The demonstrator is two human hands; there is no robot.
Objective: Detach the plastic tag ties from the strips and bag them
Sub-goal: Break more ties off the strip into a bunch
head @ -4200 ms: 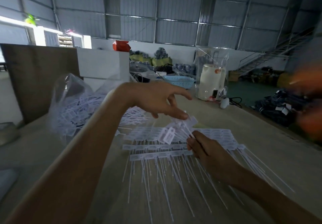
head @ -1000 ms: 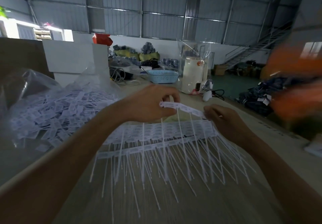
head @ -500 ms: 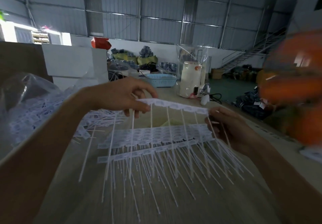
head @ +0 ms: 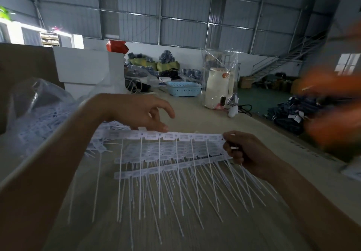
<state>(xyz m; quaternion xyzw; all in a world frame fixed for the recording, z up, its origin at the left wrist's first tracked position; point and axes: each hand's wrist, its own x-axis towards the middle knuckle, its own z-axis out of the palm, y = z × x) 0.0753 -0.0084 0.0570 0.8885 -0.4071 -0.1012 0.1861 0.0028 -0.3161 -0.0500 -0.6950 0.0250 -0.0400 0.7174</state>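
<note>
The head view is the only view, looking down over both forearms onto the pale counter (head: 195,118). A strip of plastic tag ties (head: 175,136) is held up above the counter, its long axis running left to right between the two hands, its thin tails hanging toward the near edge.

The right hand (head: 246,151) pinches the strip's right end, fingers curled around it and seemingly around a few tails below. The left hand (head: 140,112) sits over the strip's left part, thumb and fingertips (head: 163,127) at the top edge of the tag heads; its grip looks like a light pinch on one head, though the exact contact is hard to make out. The remaining fingers are loosely spread.

Under the raised strip, more strips (head: 168,161) lie flat on the counter in overlapping rows, also running left to right, tails fanned toward the viewer. At far left a clear plastic bag (head: 39,104) holds a heap of loose ties already detached, some spilling beside it.

The coming move likely turns on this: the tie heads run along the strip from the left hand toward the right, so the left hand is nearer both the next head and the bag, while the right hand serves as anchor.

Farther back stand a blue basket (head: 184,88) and a white cylindrical appliance (head: 216,89). Blurred orange shapes fill the right edge; I cannot tell what they are.
</note>
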